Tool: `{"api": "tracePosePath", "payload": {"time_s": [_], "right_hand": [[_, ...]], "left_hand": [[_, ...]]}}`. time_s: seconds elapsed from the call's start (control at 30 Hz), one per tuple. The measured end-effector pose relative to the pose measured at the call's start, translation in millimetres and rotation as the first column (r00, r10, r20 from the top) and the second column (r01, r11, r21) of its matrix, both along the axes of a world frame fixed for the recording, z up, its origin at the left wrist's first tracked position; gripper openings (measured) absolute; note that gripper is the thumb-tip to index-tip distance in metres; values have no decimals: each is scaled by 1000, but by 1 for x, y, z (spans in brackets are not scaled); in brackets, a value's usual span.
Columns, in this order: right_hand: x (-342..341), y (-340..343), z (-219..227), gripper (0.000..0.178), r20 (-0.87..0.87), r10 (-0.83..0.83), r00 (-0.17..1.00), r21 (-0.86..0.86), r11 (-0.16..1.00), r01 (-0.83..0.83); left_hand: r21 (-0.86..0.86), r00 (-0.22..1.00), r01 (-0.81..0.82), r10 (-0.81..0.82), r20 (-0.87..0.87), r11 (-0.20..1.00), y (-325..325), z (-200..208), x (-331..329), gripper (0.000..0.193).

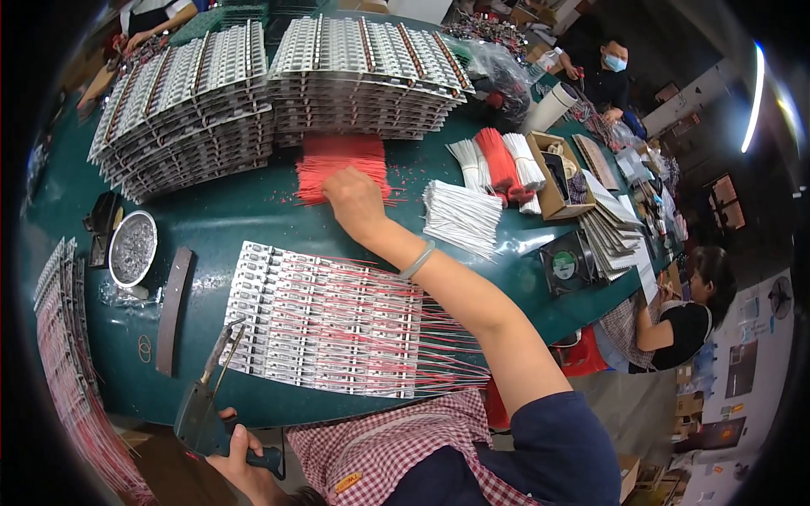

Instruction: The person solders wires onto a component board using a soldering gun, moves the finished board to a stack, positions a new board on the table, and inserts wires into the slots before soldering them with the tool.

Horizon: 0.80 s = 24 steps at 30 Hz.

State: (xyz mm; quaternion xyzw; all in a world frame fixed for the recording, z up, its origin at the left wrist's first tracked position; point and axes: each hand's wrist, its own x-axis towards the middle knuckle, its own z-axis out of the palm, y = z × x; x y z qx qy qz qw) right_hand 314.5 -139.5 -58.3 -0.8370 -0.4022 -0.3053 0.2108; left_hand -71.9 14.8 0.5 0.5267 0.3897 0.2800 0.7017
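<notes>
At the lower left, my left hand (245, 460) grips a soldering gun (198, 417) by its handle. The gun's tip rests close to the left edge of a white circuit board panel (329, 325). Red and white wires cross this panel and trail off its right side. My right hand (354, 196) reaches across the table to a pile of cut red wires (342, 158). Its fingers are curled at the pile's near ends, pinching there; how many wires they hold is hidden. A bundle of white wires (462, 218) lies to the right of the pile.
Tall stacks of board panels (186, 110) stand at the back. On the left are a metal bowl (133, 249), a dark strip (175, 312) and hanging wired panels (72, 363). At right are a cardboard box (553, 181) and a small fan (565, 261). Other people sit around.
</notes>
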Motion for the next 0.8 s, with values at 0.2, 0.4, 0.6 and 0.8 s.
{"api": "tracePosePath", "payload": {"time_s": [0.2,0.4,0.6,0.8], "right_hand": [[-20,0,56,7,96,78,992,-161,985,-62],[-72,10,112,7,86,37,996,-761,647,42],[-77,19,82,10,-2,-13,1000,-829,560,6],[-128,10,94,11,-187,126,974,-391,900,-191]], "left_hand": [[-46,999,-12,14,48,999,-2,5,-6,51],[-203,983,62,-24,184,977,6,-2,-20,49],[-496,898,186,58,436,848,14,-8,-42,44],[-406,935,107,48,353,907,8,-12,-47,40]]}}
